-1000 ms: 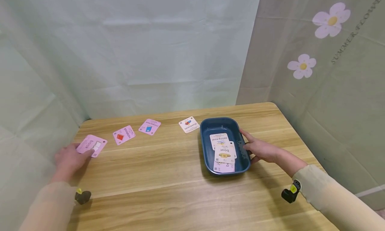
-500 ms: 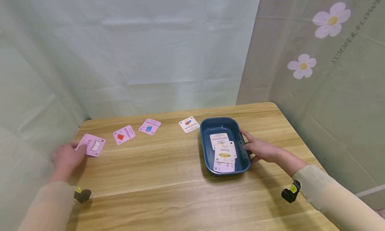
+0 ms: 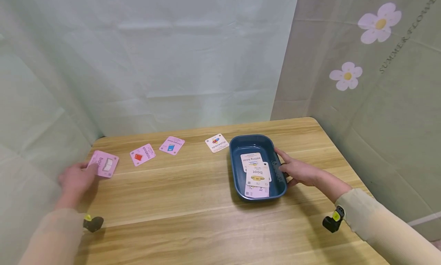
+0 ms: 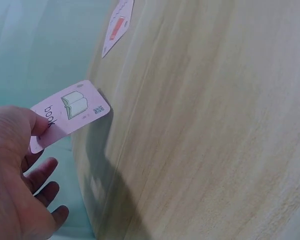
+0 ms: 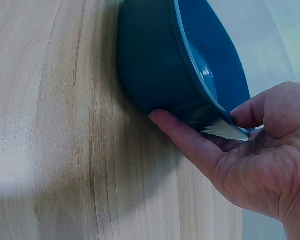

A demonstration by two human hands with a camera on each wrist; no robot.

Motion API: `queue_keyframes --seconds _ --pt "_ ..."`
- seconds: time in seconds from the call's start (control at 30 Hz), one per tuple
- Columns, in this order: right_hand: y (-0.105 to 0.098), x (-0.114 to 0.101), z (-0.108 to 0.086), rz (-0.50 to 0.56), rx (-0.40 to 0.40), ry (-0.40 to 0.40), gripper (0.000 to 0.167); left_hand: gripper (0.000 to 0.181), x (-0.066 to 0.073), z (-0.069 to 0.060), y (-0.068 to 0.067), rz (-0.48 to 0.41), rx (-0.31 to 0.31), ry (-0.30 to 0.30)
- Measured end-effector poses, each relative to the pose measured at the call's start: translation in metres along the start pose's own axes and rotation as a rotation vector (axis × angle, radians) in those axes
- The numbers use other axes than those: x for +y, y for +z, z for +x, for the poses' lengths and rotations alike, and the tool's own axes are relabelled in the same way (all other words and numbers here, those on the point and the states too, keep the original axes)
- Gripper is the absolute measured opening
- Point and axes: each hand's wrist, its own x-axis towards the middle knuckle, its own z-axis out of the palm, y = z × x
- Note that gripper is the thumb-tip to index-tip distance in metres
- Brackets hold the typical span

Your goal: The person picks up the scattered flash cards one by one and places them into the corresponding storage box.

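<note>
At the far left of the head view, my left hand (image 3: 78,177) pinches a pink "book" card (image 3: 107,166). The left wrist view shows the thumb on the card's (image 4: 76,106) printed face, other fingers behind it and a shadow on the table beside it. On the right, my right hand (image 3: 299,172) grips the right side wall of a dark blue bin (image 3: 237,180). The right wrist view has one digit outside the bin (image 5: 155,65) and another over its rim. Inside lie a "sailing boat" card (image 3: 250,157), a "boat" card (image 3: 257,174) and a partly covered pink card (image 3: 255,192).
Along the table's back lie a pink "notebook" card (image 3: 142,154), a pink "Chinese book" card (image 3: 172,145) and a white "spaceship" card (image 3: 217,143). The spaceship card is close to the bin's left side. Curtains (image 3: 172,66) hang behind and beside the wooden table (image 3: 165,219).
My left hand and the book card have shifted slightly left, and the card has turned a little. My right hand and the bin stay in place.
</note>
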Motion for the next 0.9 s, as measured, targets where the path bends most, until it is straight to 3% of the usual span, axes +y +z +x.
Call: queue_keyframes --seconds 0.4,0.9 --pt "0.000 0.000 -0.001 -0.002 -0.003 -0.006 0.080 0.083 0.001 -0.005 -0.008 -0.148 -0.003 -0.055" --pt "0.000 0.000 -0.001 0.005 0.002 -0.007 0.080 0.080 0.013 -0.011 -0.018 -0.220 0.069 -0.036"
